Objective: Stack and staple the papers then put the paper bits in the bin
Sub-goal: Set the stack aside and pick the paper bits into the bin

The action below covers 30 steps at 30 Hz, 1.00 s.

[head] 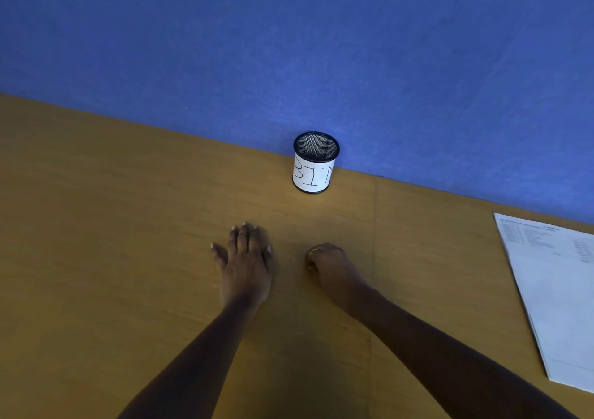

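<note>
Wooden desk (128,226) lay under both hands. The left hand (246,264) rested flat, fingers spread; the right hand (328,266) was curled into a fist, and whether it held paper bits could not be told. The mesh bin (315,161) stood at twelve o'clock, the papers (553,293) at three o'clock. Best to carry the fist over the rim before loosening, so nothing scattered.

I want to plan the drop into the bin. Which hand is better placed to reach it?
Right, probably. The right hand lies almost straight in front of the bin, with its fingers curled; whether it holds anything is hidden. The left hand rests flat on the table, farther to the side.
</note>
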Available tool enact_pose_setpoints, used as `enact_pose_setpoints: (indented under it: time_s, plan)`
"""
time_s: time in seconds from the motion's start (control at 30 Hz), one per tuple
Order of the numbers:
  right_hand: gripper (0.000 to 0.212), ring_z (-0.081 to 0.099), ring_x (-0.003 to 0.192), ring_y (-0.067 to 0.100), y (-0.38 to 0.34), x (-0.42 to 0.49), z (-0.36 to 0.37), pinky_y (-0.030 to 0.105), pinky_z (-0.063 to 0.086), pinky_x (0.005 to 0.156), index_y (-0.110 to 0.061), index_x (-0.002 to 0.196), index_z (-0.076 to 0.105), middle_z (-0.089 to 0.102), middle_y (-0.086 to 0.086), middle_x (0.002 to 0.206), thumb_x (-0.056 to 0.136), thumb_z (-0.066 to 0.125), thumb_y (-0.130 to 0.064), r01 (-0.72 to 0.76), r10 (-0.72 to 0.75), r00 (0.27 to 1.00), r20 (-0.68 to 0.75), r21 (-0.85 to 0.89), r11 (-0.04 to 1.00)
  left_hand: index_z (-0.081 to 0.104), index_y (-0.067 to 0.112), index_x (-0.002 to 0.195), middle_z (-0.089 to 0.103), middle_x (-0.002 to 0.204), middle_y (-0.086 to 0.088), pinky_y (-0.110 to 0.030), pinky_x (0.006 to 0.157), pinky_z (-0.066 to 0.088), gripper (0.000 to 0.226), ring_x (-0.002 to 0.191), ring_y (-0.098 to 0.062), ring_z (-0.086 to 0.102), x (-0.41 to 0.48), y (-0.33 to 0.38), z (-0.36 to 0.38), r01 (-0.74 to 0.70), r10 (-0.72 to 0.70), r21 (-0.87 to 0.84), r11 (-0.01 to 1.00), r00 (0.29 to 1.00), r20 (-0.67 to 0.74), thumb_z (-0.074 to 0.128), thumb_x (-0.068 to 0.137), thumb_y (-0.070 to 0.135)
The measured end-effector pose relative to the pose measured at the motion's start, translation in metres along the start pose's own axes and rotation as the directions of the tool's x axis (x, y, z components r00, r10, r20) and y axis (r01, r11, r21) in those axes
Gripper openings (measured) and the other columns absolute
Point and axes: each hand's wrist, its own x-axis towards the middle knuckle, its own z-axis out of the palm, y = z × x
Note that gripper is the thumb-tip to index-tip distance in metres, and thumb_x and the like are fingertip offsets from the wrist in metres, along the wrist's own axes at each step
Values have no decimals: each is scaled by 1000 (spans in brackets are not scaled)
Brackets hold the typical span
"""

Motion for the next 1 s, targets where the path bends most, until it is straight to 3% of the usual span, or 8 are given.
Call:
enact_pose_setpoints:
  time_s: [0.1, 0.23, 0.33, 0.43, 0.57, 0.7, 0.83, 1.0]
  plan:
    - [20, 61, 90, 20, 4, 5, 3, 27, 50, 83, 0, 95, 68, 67, 16, 101, 81, 53, 1, -167, 205, 974, -92, 315, 934, 28, 12, 144, 26, 153, -7, -57, 113, 6, 83, 145, -23, 14, 0, 0, 0, -1, 1, -8, 1000, 1000, -8, -7, 78, 48]
    - [12, 54, 61, 6, 14, 9, -6, 4, 42, 50, 3, 83, 71, 68, 8, 78, 71, 69, 3, -303, 437, 898, -47, 653, 694, 32, 10, 143, 30, 152, -9, -58, 112, 8, 82, 144, -25, 19, -1, 1, -1, -2, 2, -15, 1000, 1000, -21, -3, 79, 47]
    - [9, 53, 59, 10, 21, 16, -20, 20, 47, 61, -8, 69, 69, 64, 5, 69, 70, 71, 1, -361, 560, 825, 83, 838, 408, 31, 10, 143, 29, 152, -9, -57, 112, 8, 82, 144, -25, 18, 0, 2, -3, -4, 4, -16, 1000, 1000, -20, -4, 78, 47]
    - [13, 56, 68, 14, 20, 29, -42, 26, 51, 76, -7, 70, 67, 62, 7, 70, 74, 68, 5, -271, 549, 822, 149, 951, 147, 28, 11, 144, 26, 153, -7, -56, 113, 6, 83, 145, -23, 15, 0, 1, -2, -2, 2, -13, 1000, 1000, -12, -6, 78, 48]
    - [15, 57, 71, 13, 18, 58, -86, 24, 52, 84, 12, 94, 63, 60, 8, 74, 80, 61, 8, -92, 519, 851, 81, 996, -4, 28, 11, 144, 26, 153, -7, -56, 113, 7, 82, 145, -22, 15, 1, -1, 1, 1, -1, 0, 1000, 1000, -10, -6, 79, 47]
    - [15, 59, 67, 15, 18, 95, -120, 18, 56, 69, -1, 66, 62, 61, 9, 70, 75, 64, 12, 4, 563, 825, -50, 997, 83, 31, 10, 143, 29, 152, -8, -57, 112, 10, 80, 144, -23, 18, 1, -1, 2, 0, 0, 5, 1000, 1000, -15, -3, 81, 47]
    - [10, 64, 78, 19, 23, 124, -132, 30, 56, 84, 2, 81, 71, 67, 11, 81, 76, 65, 8, -137, 630, 754, -186, 893, 428, 31, 10, 143, 29, 152, -7, -57, 112, 9, 79, 144, -23, 19, 1, -1, 3, 2, -2, 1, 1000, 1000, -18, -3, 81, 47]
    - [21, 64, 80, 19, 24, 133, -130, 30, 56, 81, -1, 84, 74, 72, 15, 94, 76, 58, 10, -190, 530, 767, -362, 661, 726, 27, 12, 145, 26, 154, -6, -56, 113, 7, 81, 145, -22, 16, 1, -1, 4, 7, -7, 21, 1000, 1000, -12, -6, 80, 48]
